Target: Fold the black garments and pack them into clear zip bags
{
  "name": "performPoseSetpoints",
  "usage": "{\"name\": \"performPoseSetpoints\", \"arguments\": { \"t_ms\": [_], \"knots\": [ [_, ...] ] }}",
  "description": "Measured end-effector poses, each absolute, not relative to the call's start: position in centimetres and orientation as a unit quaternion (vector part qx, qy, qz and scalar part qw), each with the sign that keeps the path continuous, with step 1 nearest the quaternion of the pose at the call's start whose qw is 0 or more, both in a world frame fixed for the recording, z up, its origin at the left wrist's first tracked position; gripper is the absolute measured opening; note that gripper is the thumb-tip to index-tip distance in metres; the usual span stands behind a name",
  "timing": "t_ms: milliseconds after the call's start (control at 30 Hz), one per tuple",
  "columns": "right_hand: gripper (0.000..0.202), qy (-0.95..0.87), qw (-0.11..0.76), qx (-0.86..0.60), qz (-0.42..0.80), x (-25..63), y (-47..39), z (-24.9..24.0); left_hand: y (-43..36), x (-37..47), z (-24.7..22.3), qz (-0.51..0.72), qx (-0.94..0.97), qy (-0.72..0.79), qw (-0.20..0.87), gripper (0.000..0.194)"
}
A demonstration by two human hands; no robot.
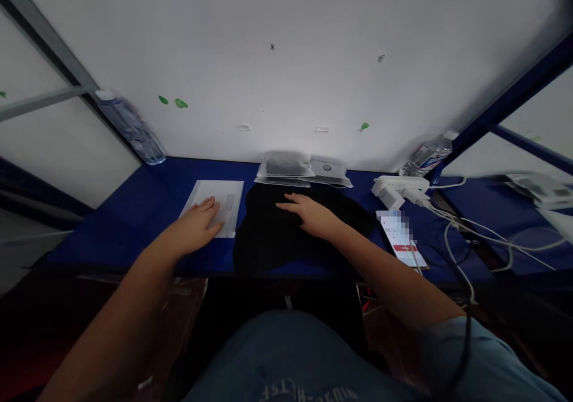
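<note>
My left hand (196,227) lies with fingers spread on a flat white translucent packet (230,208) at the left of the blue table. Over the middle of the table is a piece of black cloth (268,235), its folds hard to make out in the dark. My right hand (311,214) rests on the upper part of this cloth, fingers apart and nothing held. Just behind the cloth, against the wall, sit a clear bag with something dark inside (286,164) and a pale packet with a round mark (329,169).
On the right of the blue table (129,211) are a white power strip (400,184) with plugs and cables, and a lit phone (400,238). Plastic bottles lean at the back left (132,129) and back right (430,154). A white wall (286,92) stands behind.
</note>
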State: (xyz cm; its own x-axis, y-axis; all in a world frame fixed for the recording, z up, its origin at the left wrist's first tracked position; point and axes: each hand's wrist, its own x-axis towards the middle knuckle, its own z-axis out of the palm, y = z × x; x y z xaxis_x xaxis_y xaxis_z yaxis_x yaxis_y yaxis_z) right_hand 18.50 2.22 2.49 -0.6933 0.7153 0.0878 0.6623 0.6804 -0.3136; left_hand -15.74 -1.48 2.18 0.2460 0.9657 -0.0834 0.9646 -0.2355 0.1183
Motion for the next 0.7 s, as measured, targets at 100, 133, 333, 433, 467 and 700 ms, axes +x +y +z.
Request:
{"name": "performPoseSetpoints", "arguments": {
  "t_ms": [100, 133, 333, 433, 467, 700],
  "knots": [
    [0.083, -0.907, 0.133, -0.384, 0.109, 16.8, 1.9, 2.5, -1.1, -13.0, 1.3, 0.071, 0.797, 0.596, 0.063, 0.066],
    [0.082, -0.91, 0.132, -0.381, 0.097, 16.4, 1.7, 2.3, -1.0, -12.3, 0.9, 0.084, 0.799, 0.592, 0.065, 0.065],
    [0.075, -0.943, 0.031, -0.327, 0.055, 16.4, -0.1, 1.2, -0.5, -10.9, -0.8, 0.117, 0.81, 0.571, 0.061, 0.056],
    [0.081, -0.941, 0.012, -0.33, 0.075, 16.9, -0.6, 1.7, -0.4, -10.7, -0.5, 0.164, 0.826, 0.535, 0.067, 0.053],
    [0.082, -0.939, 0.009, -0.335, 0.081, 16.9, -0.7, 1.9, -0.5, -10.6, -0.4, 0.178, 0.83, 0.524, 0.069, 0.053],
    [0.081, -0.926, 0.029, -0.367, 0.083, 15.3, -1.3, 2.2, -1.1, -9.7, -0.9, 0.18, 0.852, 0.485, 0.083, 0.05]
  ]
}}
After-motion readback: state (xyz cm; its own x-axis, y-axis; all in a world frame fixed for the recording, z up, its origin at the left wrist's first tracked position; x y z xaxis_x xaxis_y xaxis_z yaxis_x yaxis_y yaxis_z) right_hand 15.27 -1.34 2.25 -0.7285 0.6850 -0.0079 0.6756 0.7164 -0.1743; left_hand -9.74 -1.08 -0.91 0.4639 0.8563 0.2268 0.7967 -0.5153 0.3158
